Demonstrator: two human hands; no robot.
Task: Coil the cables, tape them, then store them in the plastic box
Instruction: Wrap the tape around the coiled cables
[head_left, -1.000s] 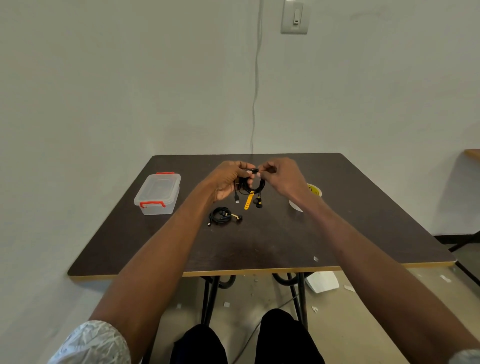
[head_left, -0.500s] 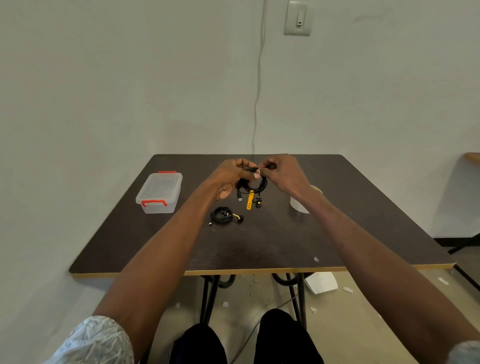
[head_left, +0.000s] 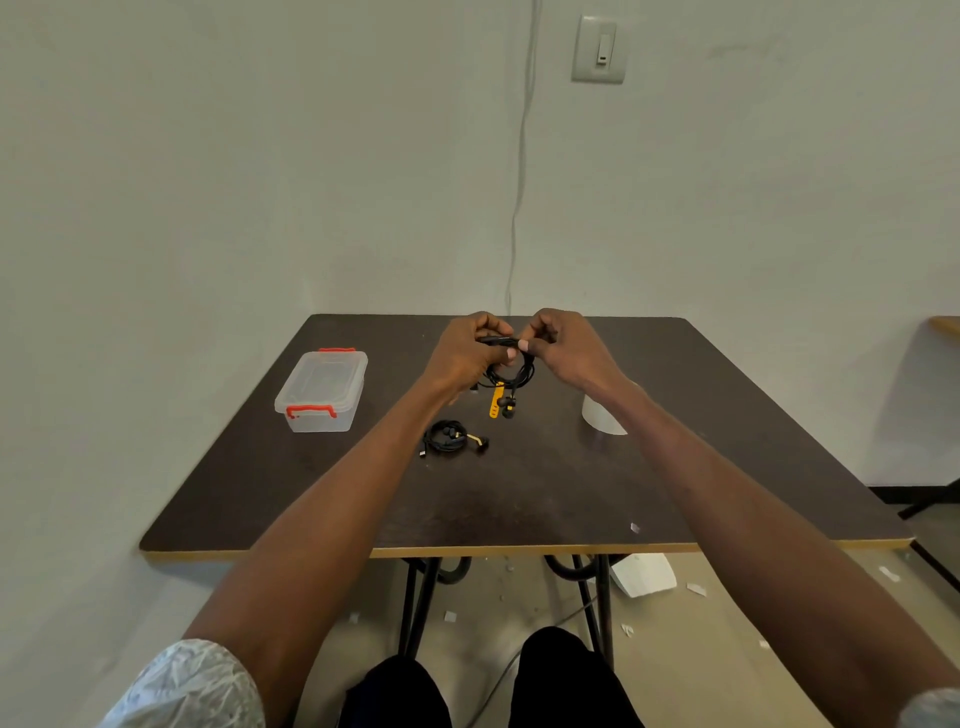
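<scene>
Two hands, left hand (head_left: 467, 353) and right hand (head_left: 563, 345), pinching black cable (head_left: 511, 371) mid-table (head_left: 519, 499), plastic box (head_left: 322, 389) near left edge

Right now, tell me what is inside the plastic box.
The box sits shut, its lid held by orange clips. Through the clear lid and walls nothing shows inside; it looks empty, though the far corners are hazy. One coil lies on the table outside it.
</scene>
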